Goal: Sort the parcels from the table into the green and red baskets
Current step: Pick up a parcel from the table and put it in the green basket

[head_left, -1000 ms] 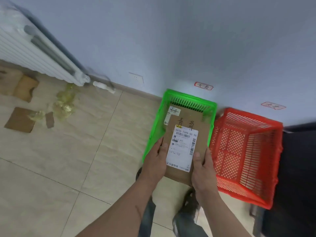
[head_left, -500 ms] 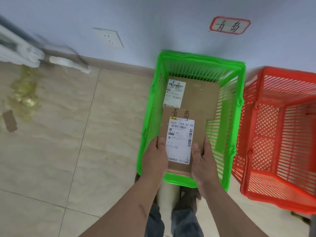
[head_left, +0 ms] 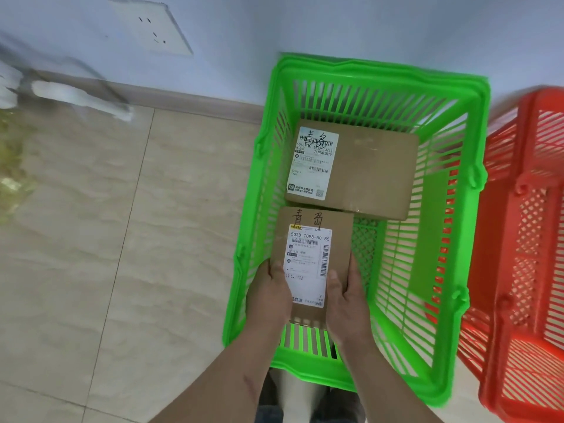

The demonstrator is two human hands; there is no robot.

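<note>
Two hands hold one small cardboard parcel (head_left: 311,264) inside the green basket (head_left: 451,389), near its front-left corner. We grip it from both sides: our left hand (head_left: 268,297) clasps the left edge with the thumb lying across the white shipping label (head_left: 308,267), and our right hand (head_left: 348,303) clasps the right edge, thumb likewise on top of the parcel. The fingers of both hands curl under the box and are hidden from us.

Just beyond it, a larger parcel (head_left: 366,169) lies flat on the basket floor, with its own label on the left half. The near parcel's far edge meets or slightly overlaps that larger box; we cannot tell whether they touch.

Beside the green basket on the right stands the red basket (head_left: 518,270), their rims close together. Both baskets sit on a tiled floor (head_left: 122,239) against a pale wall (head_left: 274,22) with a socket (head_left: 151,25).
</note>
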